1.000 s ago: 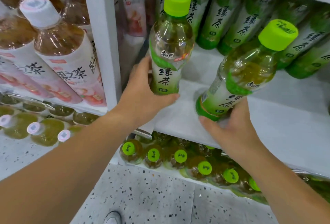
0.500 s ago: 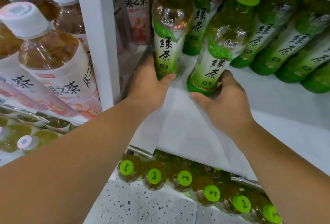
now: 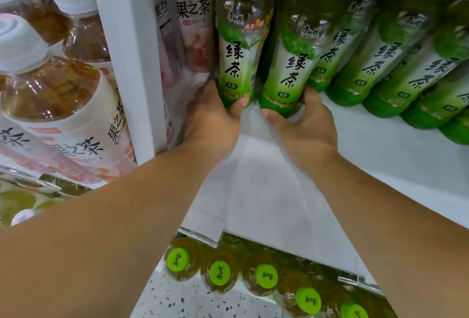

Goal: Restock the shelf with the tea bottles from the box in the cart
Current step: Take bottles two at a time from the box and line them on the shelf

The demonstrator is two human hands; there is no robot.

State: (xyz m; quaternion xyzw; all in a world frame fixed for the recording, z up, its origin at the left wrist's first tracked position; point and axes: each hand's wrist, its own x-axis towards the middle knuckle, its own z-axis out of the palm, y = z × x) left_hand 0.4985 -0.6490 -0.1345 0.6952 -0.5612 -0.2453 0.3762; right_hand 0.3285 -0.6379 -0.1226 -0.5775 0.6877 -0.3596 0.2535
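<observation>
Each hand holds a green tea bottle by its base, deep on the white shelf (image 3: 396, 155). My left hand (image 3: 213, 120) grips the left green tea bottle (image 3: 238, 46), which stands upright by the shelf's left end. My right hand (image 3: 304, 125) grips the right green tea bottle (image 3: 294, 51), which leans slightly right against a row of stocked green tea bottles (image 3: 375, 56). The two held bottles stand side by side, their caps hidden under the shelf above. The box and cart are out of view.
A white upright post (image 3: 127, 59) divides the bays. Pink-labelled fruit tea bottles (image 3: 63, 104) fill the left bay and stand behind the post (image 3: 193, 21). Green-capped bottles (image 3: 220, 272) fill the shelf below. Speckled floor (image 3: 198, 302) shows at the bottom.
Both hands have pushed their bottles further back onto the shelf. The right bottle has gone from tilted to nearly upright beside the left one, and both caps have passed out of sight.
</observation>
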